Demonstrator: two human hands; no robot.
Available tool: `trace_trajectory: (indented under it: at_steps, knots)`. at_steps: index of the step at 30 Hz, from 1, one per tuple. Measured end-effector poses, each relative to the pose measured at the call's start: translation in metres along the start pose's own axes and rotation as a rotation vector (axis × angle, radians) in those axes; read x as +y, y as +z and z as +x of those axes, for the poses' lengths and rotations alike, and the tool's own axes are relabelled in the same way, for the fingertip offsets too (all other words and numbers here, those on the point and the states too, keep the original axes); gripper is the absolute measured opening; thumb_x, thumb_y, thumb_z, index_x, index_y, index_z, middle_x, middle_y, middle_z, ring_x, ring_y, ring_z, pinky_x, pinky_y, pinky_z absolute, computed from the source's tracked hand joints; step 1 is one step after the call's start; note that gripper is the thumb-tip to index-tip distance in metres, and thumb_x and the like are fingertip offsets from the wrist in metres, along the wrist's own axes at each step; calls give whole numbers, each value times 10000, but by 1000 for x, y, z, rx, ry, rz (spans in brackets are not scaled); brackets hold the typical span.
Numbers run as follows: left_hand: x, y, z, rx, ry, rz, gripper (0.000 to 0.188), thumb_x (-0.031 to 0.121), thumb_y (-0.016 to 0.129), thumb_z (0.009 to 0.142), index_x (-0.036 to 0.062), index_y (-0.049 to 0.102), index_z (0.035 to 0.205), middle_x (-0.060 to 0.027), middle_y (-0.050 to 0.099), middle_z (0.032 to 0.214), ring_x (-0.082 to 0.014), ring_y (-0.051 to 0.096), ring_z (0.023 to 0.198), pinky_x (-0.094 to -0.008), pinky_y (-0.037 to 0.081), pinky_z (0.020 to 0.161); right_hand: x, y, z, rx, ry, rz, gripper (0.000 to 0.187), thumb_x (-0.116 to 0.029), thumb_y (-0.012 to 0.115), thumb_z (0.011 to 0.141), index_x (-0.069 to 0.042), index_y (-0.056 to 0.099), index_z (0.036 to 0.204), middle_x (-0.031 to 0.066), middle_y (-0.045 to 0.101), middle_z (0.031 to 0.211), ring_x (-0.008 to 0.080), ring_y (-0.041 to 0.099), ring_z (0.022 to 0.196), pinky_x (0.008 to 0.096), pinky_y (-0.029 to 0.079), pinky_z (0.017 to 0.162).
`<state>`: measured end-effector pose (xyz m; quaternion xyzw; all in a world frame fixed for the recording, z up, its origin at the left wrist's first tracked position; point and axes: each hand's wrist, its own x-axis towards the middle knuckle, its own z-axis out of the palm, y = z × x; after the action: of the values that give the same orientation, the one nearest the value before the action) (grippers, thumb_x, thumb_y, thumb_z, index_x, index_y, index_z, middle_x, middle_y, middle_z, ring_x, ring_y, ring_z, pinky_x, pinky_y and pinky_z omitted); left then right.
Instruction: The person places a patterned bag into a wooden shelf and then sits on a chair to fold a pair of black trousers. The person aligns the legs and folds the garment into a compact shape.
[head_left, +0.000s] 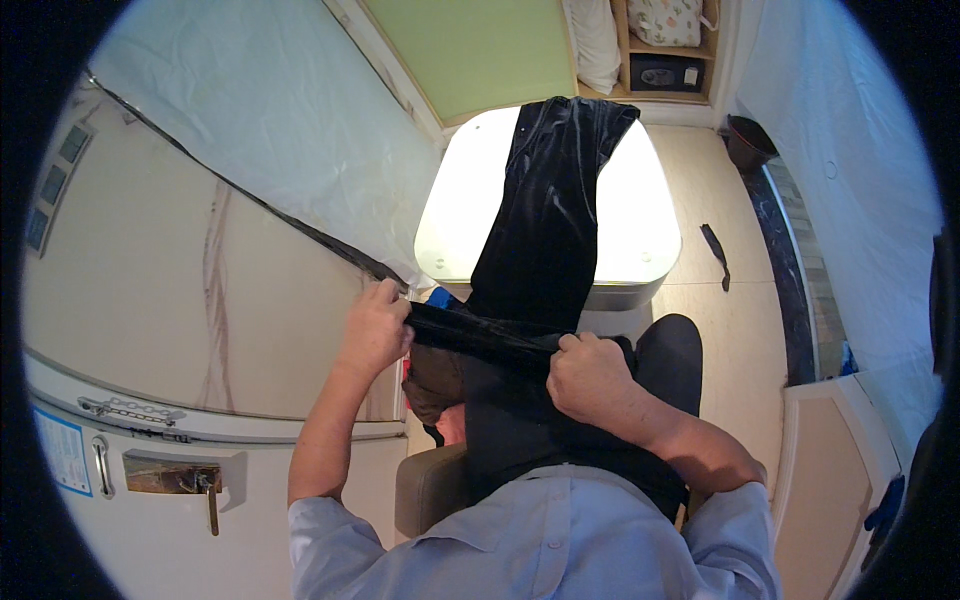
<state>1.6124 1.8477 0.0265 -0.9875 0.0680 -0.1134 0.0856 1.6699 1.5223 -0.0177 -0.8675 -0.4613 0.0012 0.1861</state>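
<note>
A long black velvety garment (545, 220) drapes across the glossy white table (455, 215) in front of me, and its near end comes over my lap. Between my two hands that near edge is pulled out sideways into a taut, folded band. My left hand (376, 325) is closed on the band's left end, beside the door side of the room. Further right and slightly nearer me, my right hand (592, 380) grips the other end with curled fingers. The fingertips are partly hidden by the cloth and knuckles.
A brown puffy item (432, 385) lies beside my left leg, by the seat (425, 492). On the left stands a white door (250, 520) with a handle. Plastic sheeting (270, 110) hangs on both sides. A dark strip (716, 255) and a bin (750, 142) are on the right floor.
</note>
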Motion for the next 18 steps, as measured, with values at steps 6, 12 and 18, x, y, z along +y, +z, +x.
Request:
trace_trajectory:
  at_steps: [6, 12, 18]
  knots:
    - [-7, 6, -20, -51, -145, -19, 227, 100, 775, 615, 67, 675, 816, -120, 599, 878, -336, 610, 887, -451, 515, 779, -11, 1, 0, -208, 17, -49, 222, -215, 651, 854, -24, 752, 801, 134, 682, 863, 282, 680, 791, 401, 554, 664]
    - [1, 6, -45, -52, -278, -107, 203, 120, 763, 634, 58, 714, 821, -98, 644, 809, -306, 656, 779, -429, 540, 690, -13, 16, -13, -212, -111, -23, 178, -192, 662, 820, -41, 752, 792, 126, 683, 847, 284, 679, 772, 409, 534, 663]
    - [-31, 56, -103, -92, -326, -487, 171, 62, 756, 714, 29, 692, 869, -118, 683, 788, -230, 669, 684, -347, 543, 658, -30, 51, -21, -232, -430, -89, 161, -186, 651, 816, -63, 748, 780, 100, 662, 863, 236, 649, 835, 366, 507, 687]
